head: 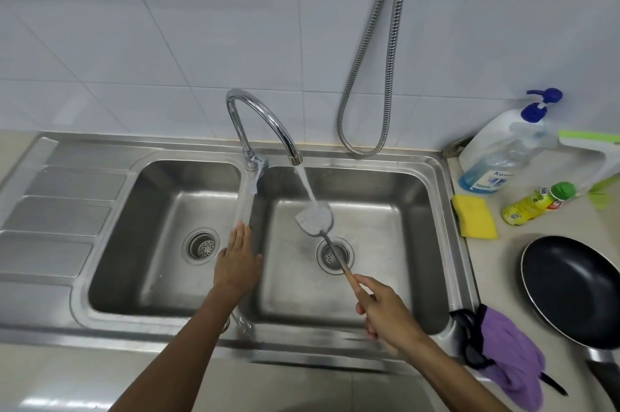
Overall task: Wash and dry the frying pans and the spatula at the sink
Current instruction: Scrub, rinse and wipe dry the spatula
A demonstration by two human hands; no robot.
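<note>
Two hands at the sink (436,170): your right hand (382,311) grips the spatula (315,218) over its right basin; your left hand (236,260), released, hovers flat over its divider.

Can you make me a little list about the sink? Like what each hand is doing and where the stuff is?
water: running from the tap into the right basin
spatula: blade under the stream
right hand: grips the spatula's wooden handle
left hand: flat, fingers straight, at the divider between the basins, holding nothing
frying pan: black, on the counter right of the sink
cloth: purple, draped over the sink's front right corner
sponge: yellow, on the counter
</note>
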